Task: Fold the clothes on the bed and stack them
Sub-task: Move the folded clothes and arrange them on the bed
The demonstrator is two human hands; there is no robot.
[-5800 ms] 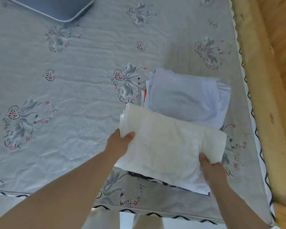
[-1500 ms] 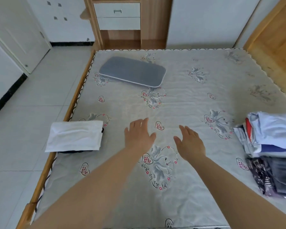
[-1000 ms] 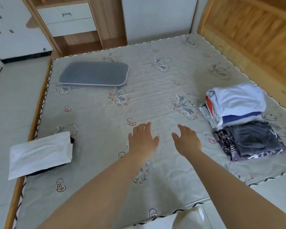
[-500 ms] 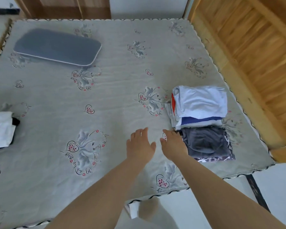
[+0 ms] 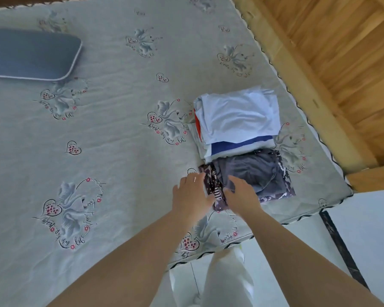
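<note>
Both hands reach the small dark folded pile [image 5: 253, 176] on the grey flowered bed [image 5: 111, 138]. The left hand [image 5: 192, 192], fingers straight, touches its near edge; the right hand [image 5: 242, 193] lies flat on top. Just past them sits one taller pile [image 5: 236, 119], pale blue on top. Lifting carelessly may undo folds. Two piles, one grey cushion [image 5: 29, 54] far left.

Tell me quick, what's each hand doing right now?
Left hand: open, fingers at the left edge of the dark folded pile.
Right hand: open, fingers resting on that pile.
</note>
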